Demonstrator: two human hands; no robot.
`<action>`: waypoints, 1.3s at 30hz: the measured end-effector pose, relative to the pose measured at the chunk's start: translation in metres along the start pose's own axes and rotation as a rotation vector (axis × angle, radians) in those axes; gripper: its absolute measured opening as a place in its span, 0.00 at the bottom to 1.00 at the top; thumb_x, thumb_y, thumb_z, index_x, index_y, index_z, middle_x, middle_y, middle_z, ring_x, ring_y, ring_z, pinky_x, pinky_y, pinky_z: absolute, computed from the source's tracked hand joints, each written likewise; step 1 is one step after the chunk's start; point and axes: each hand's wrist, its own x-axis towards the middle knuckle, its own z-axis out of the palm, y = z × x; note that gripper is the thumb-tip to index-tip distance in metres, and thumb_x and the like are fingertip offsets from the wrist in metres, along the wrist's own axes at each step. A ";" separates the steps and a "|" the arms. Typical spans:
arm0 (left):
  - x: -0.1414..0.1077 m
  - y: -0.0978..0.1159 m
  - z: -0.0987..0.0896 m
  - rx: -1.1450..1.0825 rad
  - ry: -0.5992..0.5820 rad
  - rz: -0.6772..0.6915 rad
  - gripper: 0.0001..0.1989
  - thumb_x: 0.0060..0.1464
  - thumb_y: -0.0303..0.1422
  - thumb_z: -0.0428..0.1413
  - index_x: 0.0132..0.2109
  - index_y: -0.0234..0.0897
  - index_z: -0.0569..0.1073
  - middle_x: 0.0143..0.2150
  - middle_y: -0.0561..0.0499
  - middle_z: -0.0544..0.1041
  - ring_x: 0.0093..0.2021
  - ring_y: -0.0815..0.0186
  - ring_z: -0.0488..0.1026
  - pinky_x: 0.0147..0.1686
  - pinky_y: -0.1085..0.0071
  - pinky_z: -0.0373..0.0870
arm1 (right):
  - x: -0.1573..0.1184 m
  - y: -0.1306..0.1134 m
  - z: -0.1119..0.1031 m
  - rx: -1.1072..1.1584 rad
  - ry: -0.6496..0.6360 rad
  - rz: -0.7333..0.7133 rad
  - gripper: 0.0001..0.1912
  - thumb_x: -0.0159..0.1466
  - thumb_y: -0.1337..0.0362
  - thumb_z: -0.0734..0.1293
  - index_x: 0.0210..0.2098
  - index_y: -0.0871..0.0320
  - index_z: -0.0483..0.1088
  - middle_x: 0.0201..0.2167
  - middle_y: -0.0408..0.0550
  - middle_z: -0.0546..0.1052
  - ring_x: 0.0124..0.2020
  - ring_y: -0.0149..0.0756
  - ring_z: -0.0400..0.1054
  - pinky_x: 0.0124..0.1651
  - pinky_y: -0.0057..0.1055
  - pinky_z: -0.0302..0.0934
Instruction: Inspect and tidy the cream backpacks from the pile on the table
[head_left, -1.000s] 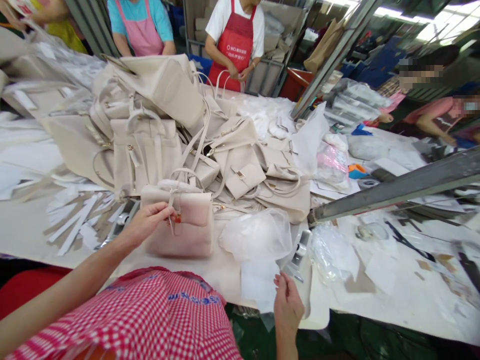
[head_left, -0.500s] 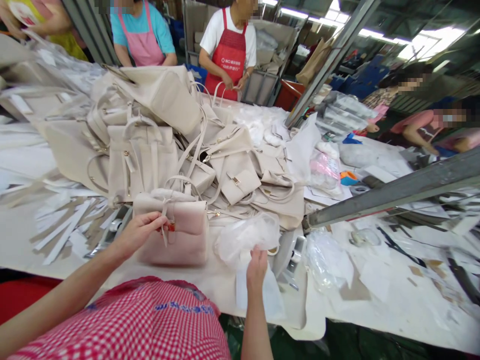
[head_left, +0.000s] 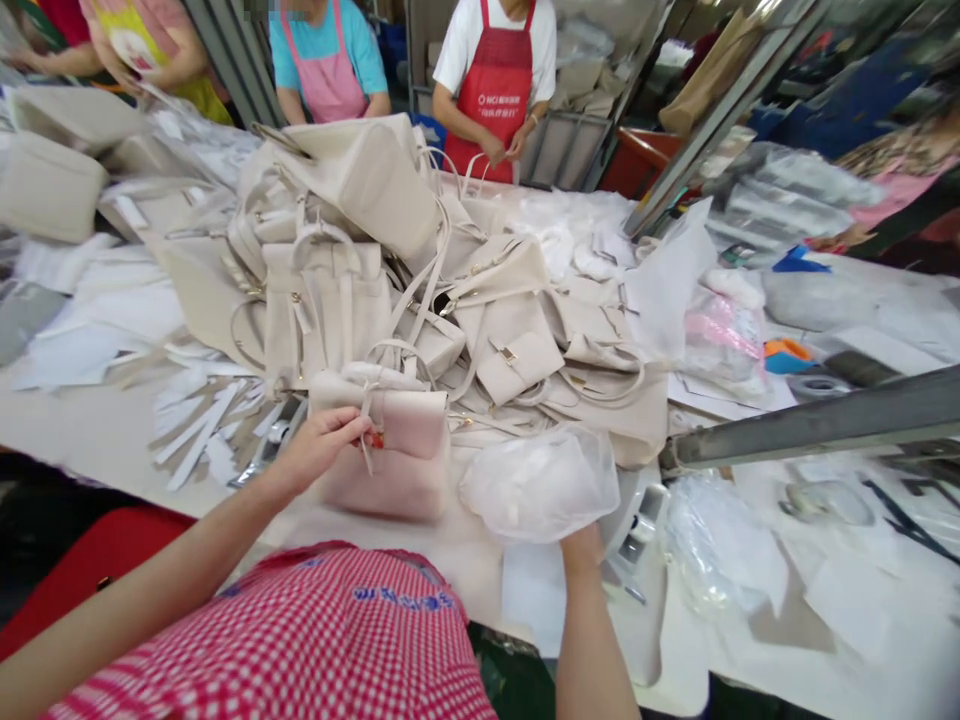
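Note:
A pale pink-beige handbag [head_left: 405,470] stands upright on the table in front of me. At its front, my left hand [head_left: 334,440] pinches a thin strap [head_left: 367,405] beside a small red-orange piece at the clasp. To the right of the bag lies a crumpled translucent plastic bag [head_left: 540,485]. My right hand [head_left: 583,545] is at the lower right edge of this plastic; its fingers are hidden under or behind it. A white sheet [head_left: 534,590] lies below the plastic, near the table's front edge.
Beige bags [head_left: 330,300] are heaped behind the handbag. Paper strips [head_left: 199,430] and a tape dispenser [head_left: 270,440] lie at left, another dispenser [head_left: 637,530] at right. A metal bar [head_left: 810,420] crosses the right side. A person in a red apron [head_left: 495,90] stands across the table.
My right hand has moved up to the plastic bag, which now covers its fingers and looks more spread out. The left hand still pinches the strap. The view has turned to the left.

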 end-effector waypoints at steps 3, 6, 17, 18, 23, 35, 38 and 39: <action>0.002 0.000 0.001 -0.029 -0.016 -0.028 0.21 0.47 0.53 0.58 0.29 0.38 0.77 0.32 0.47 0.81 0.35 0.59 0.76 0.40 0.65 0.74 | -0.001 0.007 0.001 -0.107 -0.022 0.063 0.14 0.65 0.55 0.65 0.31 0.58 0.73 0.33 0.53 0.77 0.36 0.43 0.71 0.42 0.44 0.65; 0.003 0.000 0.000 -0.050 -0.029 -0.032 0.19 0.48 0.51 0.58 0.30 0.38 0.77 0.32 0.48 0.81 0.36 0.59 0.76 0.42 0.65 0.74 | -0.026 0.012 -0.007 -0.147 0.014 -0.003 0.16 0.64 0.55 0.60 0.30 0.57 0.73 0.35 0.60 0.78 0.39 0.52 0.71 0.42 0.46 0.61; -0.001 0.003 -0.003 -0.096 -0.080 -0.016 0.16 0.48 0.47 0.59 0.28 0.37 0.76 0.31 0.48 0.81 0.35 0.60 0.76 0.41 0.65 0.73 | -0.158 0.038 0.016 -0.249 0.129 -0.118 0.32 0.67 0.45 0.50 0.50 0.59 0.74 0.54 0.69 0.71 0.46 0.60 0.69 0.43 0.54 0.62; -0.001 0.004 -0.003 -0.098 -0.086 -0.013 0.16 0.48 0.47 0.59 0.28 0.37 0.75 0.31 0.48 0.81 0.35 0.60 0.76 0.41 0.65 0.73 | -0.162 0.039 0.021 -0.253 0.143 -0.107 0.31 0.67 0.46 0.50 0.51 0.59 0.73 0.56 0.69 0.70 0.47 0.62 0.69 0.44 0.57 0.61; 0.000 0.000 -0.005 -0.133 -0.109 -0.002 0.17 0.49 0.47 0.59 0.30 0.36 0.76 0.31 0.48 0.81 0.35 0.61 0.76 0.41 0.65 0.72 | -0.164 0.042 0.031 -0.191 0.200 -0.068 0.25 0.67 0.51 0.54 0.45 0.57 0.76 0.62 0.66 0.67 0.55 0.67 0.64 0.49 0.64 0.57; 0.011 -0.014 -0.011 -0.255 -0.175 -0.017 0.18 0.47 0.47 0.63 0.31 0.34 0.76 0.29 0.49 0.79 0.34 0.63 0.76 0.39 0.66 0.72 | -0.184 0.055 -0.025 0.525 -0.245 0.241 0.27 0.48 0.37 0.69 0.34 0.52 0.68 0.25 0.42 0.76 0.29 0.42 0.73 0.34 0.37 0.69; 0.012 -0.017 -0.011 -0.308 -0.215 -0.011 0.17 0.48 0.46 0.63 0.31 0.34 0.76 0.29 0.49 0.79 0.33 0.64 0.75 0.38 0.68 0.70 | -0.192 0.031 -0.037 0.452 -0.394 0.256 0.27 0.43 0.45 0.76 0.37 0.53 0.73 0.24 0.41 0.77 0.28 0.42 0.73 0.31 0.35 0.68; 0.011 -0.018 -0.011 -0.327 -0.230 -0.004 0.16 0.48 0.45 0.63 0.32 0.33 0.76 0.30 0.49 0.79 0.33 0.65 0.75 0.37 0.69 0.70 | -0.193 0.018 -0.040 0.494 -0.407 0.266 0.30 0.44 0.46 0.77 0.42 0.53 0.73 0.30 0.44 0.79 0.33 0.44 0.75 0.34 0.35 0.69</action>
